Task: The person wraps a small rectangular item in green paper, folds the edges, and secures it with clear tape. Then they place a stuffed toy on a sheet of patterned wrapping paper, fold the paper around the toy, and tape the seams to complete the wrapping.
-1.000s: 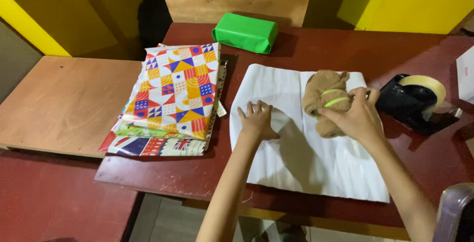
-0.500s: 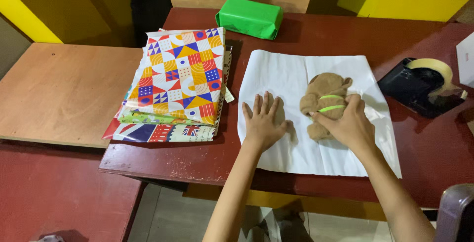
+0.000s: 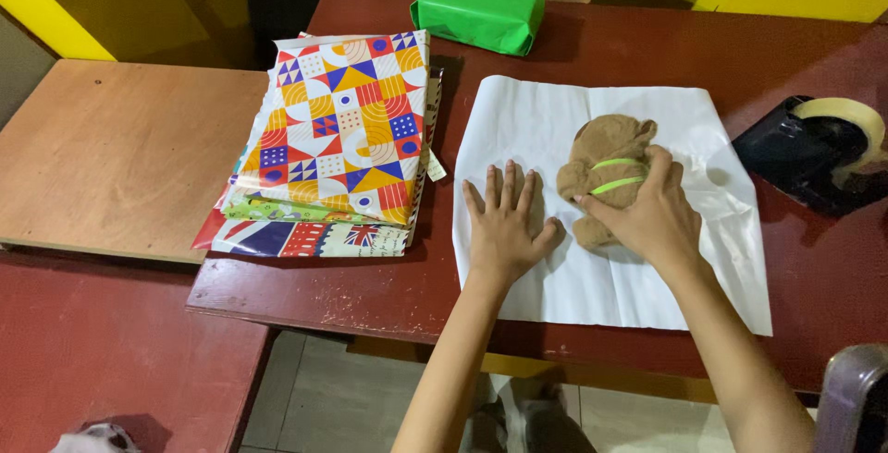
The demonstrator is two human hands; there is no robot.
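Note:
A white sheet of paper (image 3: 555,111) lies spread on the dark red table (image 3: 647,55). On it sits a small brown plush toy (image 3: 606,153) bound with two green bands. My right hand (image 3: 652,213) is laid over the toy's near side, with fingers on it. My left hand (image 3: 504,222) lies flat on the paper just left of the toy, fingers spread, holding nothing.
A stack of patterned wrapping paper sheets (image 3: 342,139) lies left of the white sheet. A green wrapped box (image 3: 478,11) stands at the table's far side. A black tape dispenser (image 3: 819,153) sits at the right. A lower wooden board (image 3: 120,153) is at the left.
My left hand has slid toward the toy and flattened on the paper, fingers spread. My right hand has stayed on the toy. The camera has tilted down a little.

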